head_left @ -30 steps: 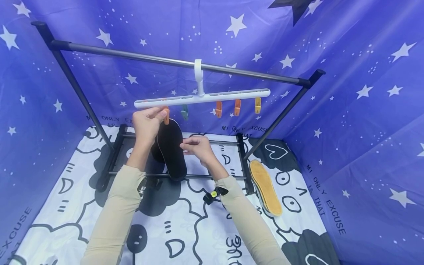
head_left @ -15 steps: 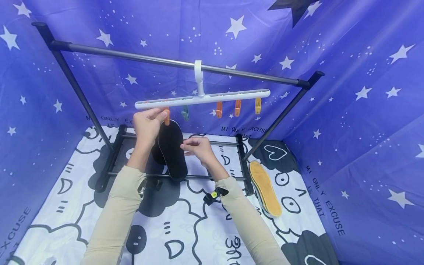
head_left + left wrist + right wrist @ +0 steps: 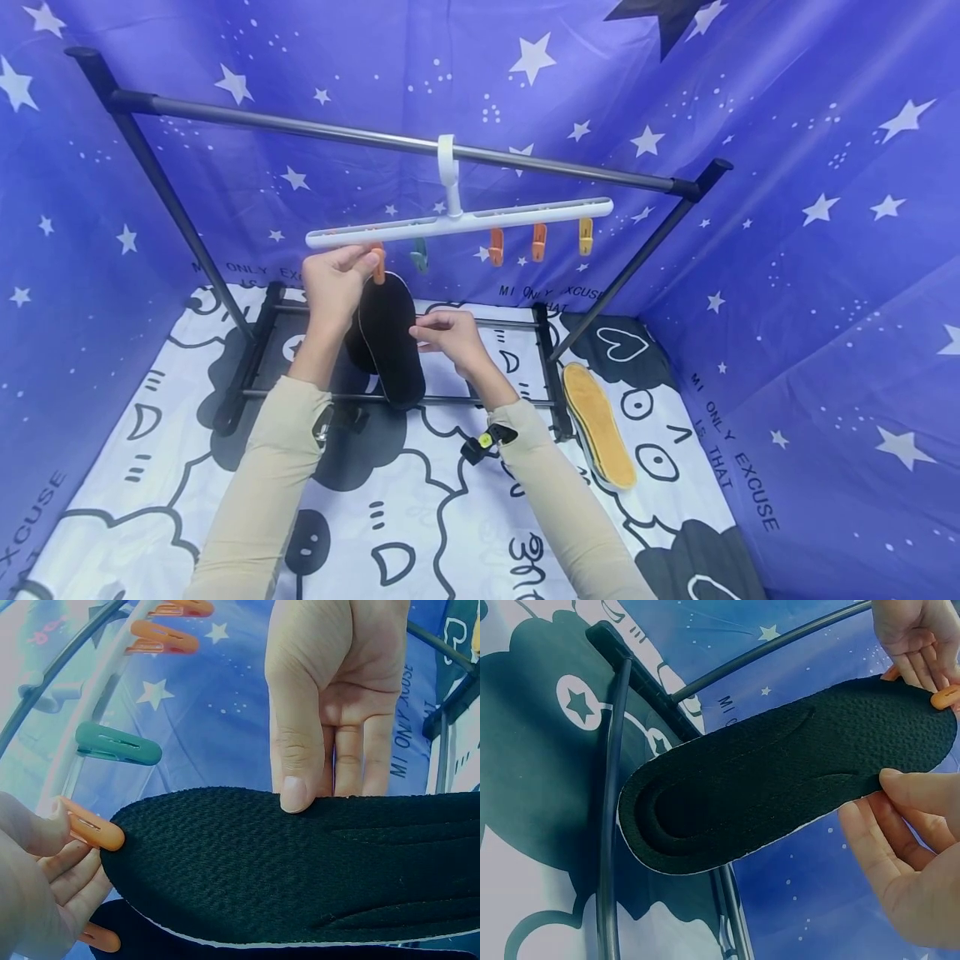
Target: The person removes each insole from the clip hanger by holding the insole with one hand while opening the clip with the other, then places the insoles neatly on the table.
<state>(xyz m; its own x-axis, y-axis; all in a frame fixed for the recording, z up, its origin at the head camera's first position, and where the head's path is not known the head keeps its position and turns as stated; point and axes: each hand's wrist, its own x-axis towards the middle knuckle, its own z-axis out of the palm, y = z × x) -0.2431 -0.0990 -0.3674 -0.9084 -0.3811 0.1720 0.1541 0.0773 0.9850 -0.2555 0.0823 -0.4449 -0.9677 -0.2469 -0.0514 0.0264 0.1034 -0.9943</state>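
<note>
A black shoe insole (image 3: 393,350) hangs upright below the left part of a white clip hanger (image 3: 405,229). My left hand (image 3: 333,283) pinches an orange clothes peg (image 3: 94,827) between thumb and fingers, right at the insole's toe end. With thumb on one face and fingers behind, my right hand (image 3: 450,340) holds the insole's side edge. Behind it, partly hidden, hangs a second black insole (image 3: 362,350) at another orange peg (image 3: 103,937). The insole's textured face and its ringed heel (image 3: 682,814) show in the right wrist view.
The hanger hooks over the top bar (image 3: 300,127) of a dark metal rack. Along it hang a green peg (image 3: 418,254), further orange pegs (image 3: 539,242) and a yellow peg (image 3: 586,237). Tan insoles (image 3: 600,425) lie stacked on the patterned cloth (image 3: 420,492), right of the rack.
</note>
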